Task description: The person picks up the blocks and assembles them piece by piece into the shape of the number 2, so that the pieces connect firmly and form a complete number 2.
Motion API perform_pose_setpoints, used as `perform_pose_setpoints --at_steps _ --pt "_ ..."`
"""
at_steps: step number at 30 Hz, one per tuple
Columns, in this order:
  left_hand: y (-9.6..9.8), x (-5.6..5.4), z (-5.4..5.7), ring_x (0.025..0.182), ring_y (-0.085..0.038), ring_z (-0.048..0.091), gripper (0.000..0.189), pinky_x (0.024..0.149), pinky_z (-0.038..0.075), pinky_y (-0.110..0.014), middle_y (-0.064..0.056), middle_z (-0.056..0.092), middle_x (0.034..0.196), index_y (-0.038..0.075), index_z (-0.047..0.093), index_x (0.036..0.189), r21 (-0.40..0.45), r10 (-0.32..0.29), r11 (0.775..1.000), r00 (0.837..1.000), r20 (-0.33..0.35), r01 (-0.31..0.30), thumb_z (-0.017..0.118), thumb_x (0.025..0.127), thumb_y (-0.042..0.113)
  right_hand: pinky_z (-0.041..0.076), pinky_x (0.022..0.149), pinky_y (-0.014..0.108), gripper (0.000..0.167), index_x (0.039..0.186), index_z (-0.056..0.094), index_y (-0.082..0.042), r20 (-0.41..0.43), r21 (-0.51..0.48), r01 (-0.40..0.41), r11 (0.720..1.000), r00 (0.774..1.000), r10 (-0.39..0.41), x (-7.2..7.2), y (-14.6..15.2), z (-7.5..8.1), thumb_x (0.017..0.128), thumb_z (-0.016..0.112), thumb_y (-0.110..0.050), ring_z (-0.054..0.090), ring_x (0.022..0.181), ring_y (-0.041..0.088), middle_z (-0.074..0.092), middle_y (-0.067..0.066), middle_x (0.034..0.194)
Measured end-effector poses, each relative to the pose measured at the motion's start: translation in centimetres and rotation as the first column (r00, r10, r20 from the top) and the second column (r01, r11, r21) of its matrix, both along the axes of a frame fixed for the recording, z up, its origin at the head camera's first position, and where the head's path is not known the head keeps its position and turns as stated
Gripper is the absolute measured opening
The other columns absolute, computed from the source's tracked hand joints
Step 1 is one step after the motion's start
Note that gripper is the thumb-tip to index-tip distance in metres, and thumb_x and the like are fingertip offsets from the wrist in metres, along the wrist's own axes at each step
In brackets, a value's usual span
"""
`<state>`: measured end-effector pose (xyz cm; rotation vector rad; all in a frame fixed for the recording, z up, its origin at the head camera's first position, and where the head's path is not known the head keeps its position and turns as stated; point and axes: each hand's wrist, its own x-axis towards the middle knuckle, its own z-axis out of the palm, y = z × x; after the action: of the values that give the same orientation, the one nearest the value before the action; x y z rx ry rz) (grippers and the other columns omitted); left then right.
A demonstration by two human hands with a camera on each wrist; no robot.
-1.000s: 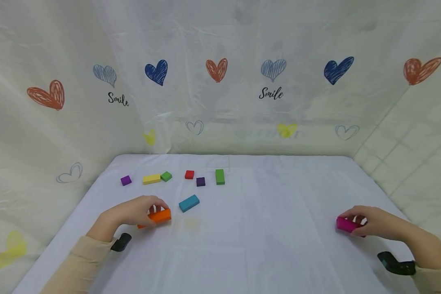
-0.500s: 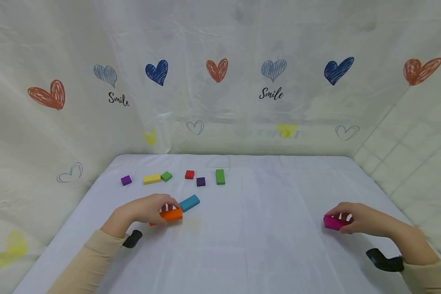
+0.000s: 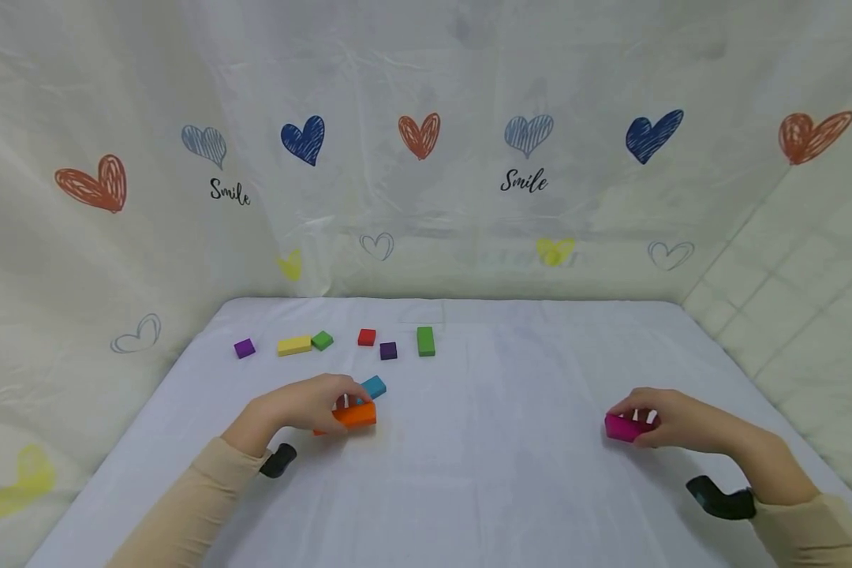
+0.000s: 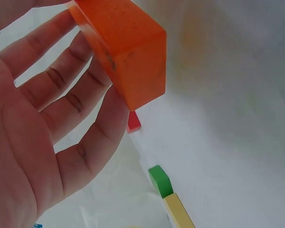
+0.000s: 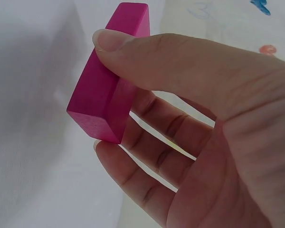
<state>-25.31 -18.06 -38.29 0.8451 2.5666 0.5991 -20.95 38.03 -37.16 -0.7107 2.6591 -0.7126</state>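
Observation:
My left hand (image 3: 311,406) pinches a long orange block (image 3: 357,416) between thumb and fingers, in front of a blue block (image 3: 375,386) that it partly hides. In the left wrist view the orange block (image 4: 133,52) spans from thumb to fingertips. Over on the right side of the table, my right hand (image 3: 685,422) grips a magenta block (image 3: 621,427). The right wrist view has the thumb across the near face of that magenta block (image 5: 102,85), the fingers behind it.
Along the back left of the white-covered table (image 3: 511,473) lie a purple block (image 3: 244,348), a yellow block (image 3: 294,345), a small green block (image 3: 322,340), a red block (image 3: 366,337), a dark purple block (image 3: 388,350) and a longer green block (image 3: 425,341). A patterned curtain (image 3: 461,213) rises behind.
My left hand has carried the orange block to the right, now partly covering the blue block. My right hand has brought the magenta block leftward and slightly away from me.

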Motion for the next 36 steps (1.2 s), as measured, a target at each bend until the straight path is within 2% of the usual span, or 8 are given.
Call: perform_pose_setpoints --at_steps 11,17,26,36 --pt "1.6 0.2 -0.7 0.102 -0.015 0.054 0.043 0.092 0.051 -0.038 0.008 0.06 0.107 0.016 0.069 0.126 0.004 -0.024 1.0 0.999 0.029 0.024 0.078 0.086 0.007 0.054 0.075 0.026 0.038 0.121 0.072 -0.006 0.007 -0.013 -0.052 0.999 0.999 0.052 -0.7 -1.7 -0.6 0.086 0.082 -0.014 0.053 0.091 0.009 0.061 -0.004 0.105" --pt "2.3 0.1 -1.2 0.103 -0.014 0.054 0.043 0.093 0.051 -0.038 0.009 0.059 0.107 0.018 0.069 0.126 0.002 -0.029 1.0 1.0 0.009 0.029 0.078 0.086 0.008 0.054 0.076 0.027 0.037 0.121 0.072 -0.006 0.0 -0.008 -0.076 0.997 0.997 0.076 -1.1 -2.6 -0.5 0.086 0.082 -0.013 0.053 0.091 0.01 0.061 -0.005 0.104" --pt "3.2 -0.3 -1.0 0.102 -0.012 0.056 0.04 0.093 0.051 -0.034 0.01 0.06 0.107 0.019 0.069 0.127 0.021 -0.063 0.998 0.996 -0.063 0.064 0.074 0.088 0.011 0.054 0.077 0.028 0.037 0.121 0.073 -0.008 0.004 -0.008 -0.086 0.996 0.996 0.087 -1.6 -4.2 -0.4 0.086 0.082 -0.012 0.055 0.093 0.012 0.062 -0.006 0.105" --pt "4.4 -0.2 -0.8 0.104 -0.012 0.055 0.04 0.092 0.051 -0.033 0.011 0.06 0.109 0.022 0.069 0.128 0.022 -0.074 0.997 0.997 -0.036 0.074 0.075 0.089 0.012 0.055 0.078 0.029 0.037 0.122 0.073 -0.009 0.001 -0.001 -0.12 0.993 0.993 0.12 -1.4 -6.5 -0.2 0.086 0.082 -0.011 0.056 0.094 0.014 0.062 -0.006 0.107"
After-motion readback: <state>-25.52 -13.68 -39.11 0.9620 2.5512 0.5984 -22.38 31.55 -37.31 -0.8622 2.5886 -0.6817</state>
